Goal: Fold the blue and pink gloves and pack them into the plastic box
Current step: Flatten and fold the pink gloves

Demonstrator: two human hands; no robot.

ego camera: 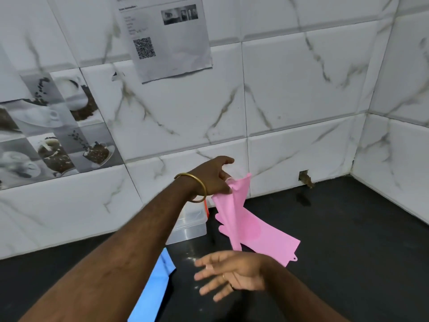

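Pink and floppy, the pink glove (234, 219) hung from the left hand (212, 176), which pinched it by its cuff edge up in the air, just above the black counter (348, 228). It drooped down in soft folds, so it was likely light and bendy, like thin rubber. It might be a bit slippery too. A good place to hold it would be the wide cuff, or flat across the palm part when folding it.

A second pink glove (271, 242) lay flat on the counter, partly behind the hanging one. It had a little hanging loop at one corner of its cuff. Its short fingers pointed toward the plastic box (190, 226).

The right hand (229, 273) was low and near, with its fingers spread out straight. It held nothing and hovered just in front of the flat glove.

The clear plastic box sat by the tiled wall (290, 89), partly hidden by the left arm. It had a bit of orange on it. I could not tell what was inside.

A blue glove (155, 282) lay on the counter under the left arm, near the bottom of the view. Only part of it showed.

A gold bangle (192, 188) was on the left wrist. A paper sheet (167, 38) with a square code was stuck on the wall.
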